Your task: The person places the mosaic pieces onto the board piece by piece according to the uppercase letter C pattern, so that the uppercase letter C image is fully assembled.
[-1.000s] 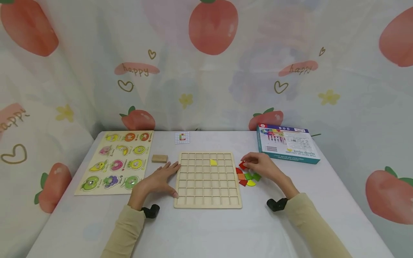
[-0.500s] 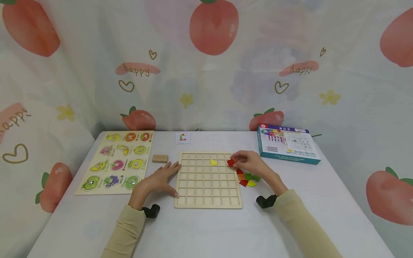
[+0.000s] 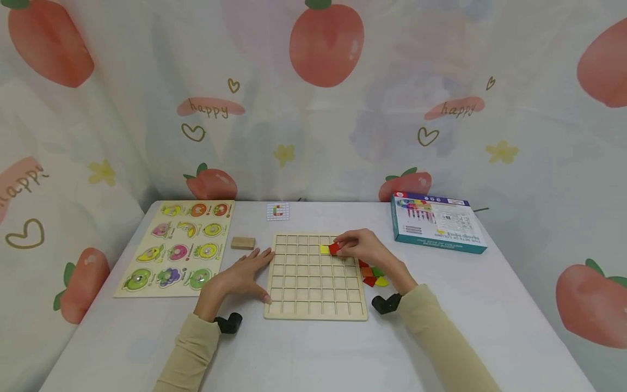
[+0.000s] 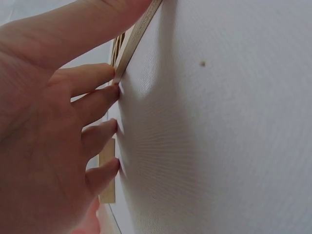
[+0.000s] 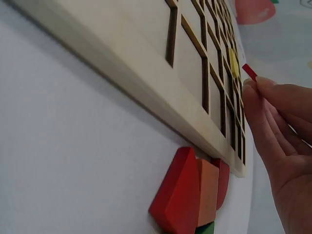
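Red flat tile (image 3: 334,249) poised beside a yellow flat tile (image 3: 324,249)

Held over the far right part of a pale wooden grid board (image 3: 313,317), the red tile is pinched between thumb and fingertips of a person's right hand (image 3: 368,249), just right of the yellow tile, which lies in the second row from the far side. Whether the red tile touches the board cannot be told from the head view; the right wrist view suggests it is raised. At the board's left edge, the left hand (image 3: 237,275) rests with fingers spread and thumb apart, touching the wood.

The likeliest mishap is a tile caught across a raised divider, should the pinch release it off-centre or turned; the fingers partly cover its shape, making alignment harder to judge. A sideways nudge could also tip the yellow tile out of its shallow cell. Should the left hand's light contact slip, pressure from the right might slide the board. Close to the board's right edge, a loose pile of red, orange, green and yellow pieces (image 3: 367,271) could scatter if the right forearm dips.
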Tool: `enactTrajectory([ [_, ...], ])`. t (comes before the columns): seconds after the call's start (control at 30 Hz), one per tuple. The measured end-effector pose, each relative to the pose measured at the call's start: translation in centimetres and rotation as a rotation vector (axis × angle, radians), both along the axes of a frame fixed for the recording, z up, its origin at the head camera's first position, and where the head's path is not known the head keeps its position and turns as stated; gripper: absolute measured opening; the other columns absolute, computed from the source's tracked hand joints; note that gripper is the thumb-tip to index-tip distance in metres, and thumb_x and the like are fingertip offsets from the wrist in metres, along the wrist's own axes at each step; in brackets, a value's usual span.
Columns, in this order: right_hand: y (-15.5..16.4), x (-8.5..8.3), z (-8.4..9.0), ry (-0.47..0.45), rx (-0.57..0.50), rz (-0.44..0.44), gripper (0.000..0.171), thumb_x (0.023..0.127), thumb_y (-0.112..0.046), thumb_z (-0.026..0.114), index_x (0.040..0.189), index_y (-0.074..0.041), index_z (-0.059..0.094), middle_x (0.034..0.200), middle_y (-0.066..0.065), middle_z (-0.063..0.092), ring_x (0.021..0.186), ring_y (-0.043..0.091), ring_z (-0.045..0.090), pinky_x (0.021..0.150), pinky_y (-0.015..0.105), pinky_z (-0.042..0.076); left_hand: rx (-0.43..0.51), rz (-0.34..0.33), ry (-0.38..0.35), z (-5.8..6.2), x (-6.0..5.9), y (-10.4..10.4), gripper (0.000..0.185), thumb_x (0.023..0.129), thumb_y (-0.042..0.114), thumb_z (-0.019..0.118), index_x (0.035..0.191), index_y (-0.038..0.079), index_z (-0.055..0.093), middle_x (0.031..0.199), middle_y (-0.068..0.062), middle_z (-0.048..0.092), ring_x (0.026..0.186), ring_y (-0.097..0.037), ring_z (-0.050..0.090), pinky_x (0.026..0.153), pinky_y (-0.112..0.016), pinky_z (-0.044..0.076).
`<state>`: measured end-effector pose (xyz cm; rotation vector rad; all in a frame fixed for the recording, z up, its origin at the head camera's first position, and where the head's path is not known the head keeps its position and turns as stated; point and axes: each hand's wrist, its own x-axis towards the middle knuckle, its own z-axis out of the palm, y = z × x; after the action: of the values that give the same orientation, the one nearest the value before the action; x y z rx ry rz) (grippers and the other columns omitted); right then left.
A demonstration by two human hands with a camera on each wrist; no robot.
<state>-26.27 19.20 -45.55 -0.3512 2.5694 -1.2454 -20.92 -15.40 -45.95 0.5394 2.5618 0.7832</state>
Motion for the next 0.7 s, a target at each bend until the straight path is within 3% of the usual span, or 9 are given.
enactTrajectory([
  [0.7,-3.7,-1.7,-0.7,0.059,0.047,0.066,0.027,0.089,-0.019,0.081,0.113,-0.008,0.077,0.103,0.004,0.075,0.089,0.015,0.065,0.081,0.029,0.056,-0.004,0.0,-0.005,-0.1,0.2,0.0,0.112,0.073,0.026,0.094,0.162,0.004,0.03,0.172,-0.011,0.02,0.16,-0.039,0.006,0.13,-0.058,0.007],
])
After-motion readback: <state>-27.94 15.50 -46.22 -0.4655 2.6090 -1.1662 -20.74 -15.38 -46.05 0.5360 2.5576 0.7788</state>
